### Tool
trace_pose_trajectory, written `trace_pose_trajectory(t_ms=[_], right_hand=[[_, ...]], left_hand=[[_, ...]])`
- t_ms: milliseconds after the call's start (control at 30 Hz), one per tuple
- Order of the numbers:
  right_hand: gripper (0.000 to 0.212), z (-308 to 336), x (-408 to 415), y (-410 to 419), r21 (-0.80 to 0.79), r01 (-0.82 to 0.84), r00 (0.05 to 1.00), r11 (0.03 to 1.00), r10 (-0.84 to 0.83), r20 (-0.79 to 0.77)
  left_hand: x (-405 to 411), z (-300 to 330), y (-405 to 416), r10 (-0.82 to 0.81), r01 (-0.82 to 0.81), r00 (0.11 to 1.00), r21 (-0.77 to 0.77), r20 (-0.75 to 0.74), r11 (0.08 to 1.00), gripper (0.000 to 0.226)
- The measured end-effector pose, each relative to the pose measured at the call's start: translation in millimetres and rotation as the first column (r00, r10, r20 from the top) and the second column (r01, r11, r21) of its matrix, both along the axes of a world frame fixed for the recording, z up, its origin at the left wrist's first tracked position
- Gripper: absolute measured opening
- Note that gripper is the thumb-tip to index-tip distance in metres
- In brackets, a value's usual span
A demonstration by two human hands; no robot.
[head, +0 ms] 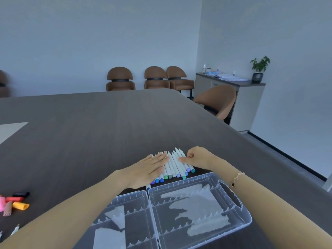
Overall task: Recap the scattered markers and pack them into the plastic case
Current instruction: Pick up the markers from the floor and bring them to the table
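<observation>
Markers (pixel 173 166) in a row on the dark desk (pixel 86 126), just beyond the open clear case (pixel 231 224). Left hand (pixel 149 168) flat on them, fingers straight; right hand (pixel 195 157) loosely curled beside, grasping nothing. Loose caps (pixel 15 202) far left. No readable writing. Brown chairs (pixel 156 79) against pale wall.

A: Item one, your left hand (pixel 150 167): what's worn?

B: One slim gold ring (pixel 153 162), a plain band on one of the fingers (pixel 158 157). Forearm bare, no sleeve in view.

A: Item two, your right hand (pixel 196 158)?

B: No ring that shows. At the wrist, a fine gold chain bracelet (pixel 236 178) with a small dark clover-shaped charm and a lighter gold one further along. Forearm bare as well, no sleeve in view.

A: Nails?

B: Too small to tell.
</observation>
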State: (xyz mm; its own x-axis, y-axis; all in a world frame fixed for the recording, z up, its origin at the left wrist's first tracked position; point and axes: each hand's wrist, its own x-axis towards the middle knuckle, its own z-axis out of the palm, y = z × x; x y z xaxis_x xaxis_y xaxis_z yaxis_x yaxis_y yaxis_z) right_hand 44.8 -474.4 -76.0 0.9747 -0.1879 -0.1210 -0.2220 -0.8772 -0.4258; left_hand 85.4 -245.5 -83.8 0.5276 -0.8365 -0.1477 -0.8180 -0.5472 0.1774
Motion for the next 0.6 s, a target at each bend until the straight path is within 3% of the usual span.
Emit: trace_pose_trajectory(t_ms=[133, 333, 500, 600], right_hand=[[0.046, -2, -4, -3, 0.01, -0.023, 1.0, 1.0, 0.023, -0.013], [0.051, 2, -15, -12, -0.003, -0.013, 0.998, 1.0, 0.012, -0.068], [0.054, 18, -35, -8, -0.005, -0.017, 0.997, 1.0, 0.016, -0.07], [0.057, 44, -69, -20, -0.053, -0.004, 1.0, 0.999, 0.003, -0.017]], left_hand=[[-3, 1, 4, -0.004, 0.003, 0.999, -0.019, -0.049, 1.0, 0.054], [-4, 1, 9, 0.01, -0.016, 0.996, 0.061, 0.09, 0.998, 0.055], [-13, 9, 10, 0.075, -0.091, 0.989, -0.121, -0.129, 0.989, 0.055], [-17, 34, 3, 0.062, -0.074, 0.993, -0.119, -0.102, 0.99, 0.051]])
